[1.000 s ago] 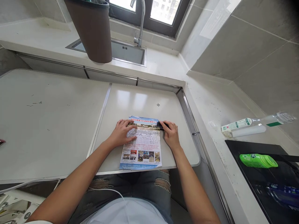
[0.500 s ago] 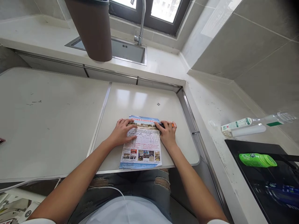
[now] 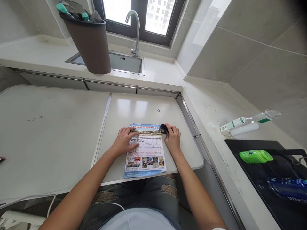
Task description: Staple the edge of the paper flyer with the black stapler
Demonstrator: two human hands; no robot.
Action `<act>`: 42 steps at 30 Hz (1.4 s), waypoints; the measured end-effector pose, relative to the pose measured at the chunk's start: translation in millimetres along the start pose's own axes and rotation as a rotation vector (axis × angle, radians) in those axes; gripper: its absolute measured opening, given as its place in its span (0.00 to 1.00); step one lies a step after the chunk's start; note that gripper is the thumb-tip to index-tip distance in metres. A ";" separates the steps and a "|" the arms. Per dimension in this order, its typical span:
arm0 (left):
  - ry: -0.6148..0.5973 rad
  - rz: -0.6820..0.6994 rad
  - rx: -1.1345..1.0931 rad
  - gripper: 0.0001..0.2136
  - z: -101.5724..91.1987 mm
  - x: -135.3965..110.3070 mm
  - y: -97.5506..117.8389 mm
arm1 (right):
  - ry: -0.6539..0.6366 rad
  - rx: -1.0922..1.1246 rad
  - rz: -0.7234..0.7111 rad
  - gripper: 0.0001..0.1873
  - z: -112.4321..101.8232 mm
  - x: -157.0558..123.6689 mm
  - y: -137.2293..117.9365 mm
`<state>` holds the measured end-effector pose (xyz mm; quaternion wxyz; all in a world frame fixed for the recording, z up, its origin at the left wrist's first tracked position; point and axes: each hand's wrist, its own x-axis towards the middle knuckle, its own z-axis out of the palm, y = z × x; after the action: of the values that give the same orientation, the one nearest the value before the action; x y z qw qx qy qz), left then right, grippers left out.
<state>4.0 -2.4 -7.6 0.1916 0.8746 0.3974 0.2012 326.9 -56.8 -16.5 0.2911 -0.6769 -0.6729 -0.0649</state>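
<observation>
A printed flyer [image 3: 147,143] with a blue border and small photos lies on the white table in front of me. My left hand [image 3: 124,139] rests on the flyer's left edge, fingers spread and open, holding nothing. At the upper right corner of the paper, my right hand [image 3: 173,137] is closed around a small black stapler [image 3: 164,128]. The stapler's front end is over the flyer's corner; whether its jaws touch the paper I cannot tell. Two short metal staple strips [image 3: 158,110] lie on the table beyond the flyer.
A brown bin [image 3: 96,48] stands at the sink [image 3: 127,66] below a faucet [image 3: 137,35]. On the right counter lie a clear bottle [image 3: 249,123], a green bottle [image 3: 256,156] and a blue bottle [image 3: 287,188], the last two on a black cooktop [image 3: 240,145]. A metal rail [image 3: 192,121] borders the table.
My right hand has turned and lifted slightly off the flyer's edge, and the stapler now shows at the corner. The left hand stays on the paper. The view has tilted up.
</observation>
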 end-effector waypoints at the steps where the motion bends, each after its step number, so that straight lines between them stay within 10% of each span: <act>1: -0.001 -0.001 0.003 0.21 0.2 -0.1 -0.3 | 0.029 -0.006 0.048 0.36 0.7 0.6 2.5; 7: 0.016 0.002 0.007 0.21 2.6 -0.6 -1.6 | 0.186 -0.072 0.197 0.32 -15.8 4.7 -5.3; 19: 0.305 -0.217 -0.459 0.19 -9.0 1.8 -13.6 | -0.047 0.350 0.058 0.34 7.2 -38.8 -141.8; 37: 0.314 -0.290 -0.462 0.21 -9.7 1.7 -13.0 | -0.118 0.270 -0.026 0.27 -42.4 -23.0 14.7; 42: 0.420 -0.351 -0.641 0.18 -7.3 2.8 -25.4 | 0.109 0.340 0.238 0.20 -47.3 -5.6 66.4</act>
<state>-13.8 16.5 -13.4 0.4002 0.6298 0.4880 0.4529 403.7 -79.5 -0.7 0.4424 -0.6885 -0.5727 0.0479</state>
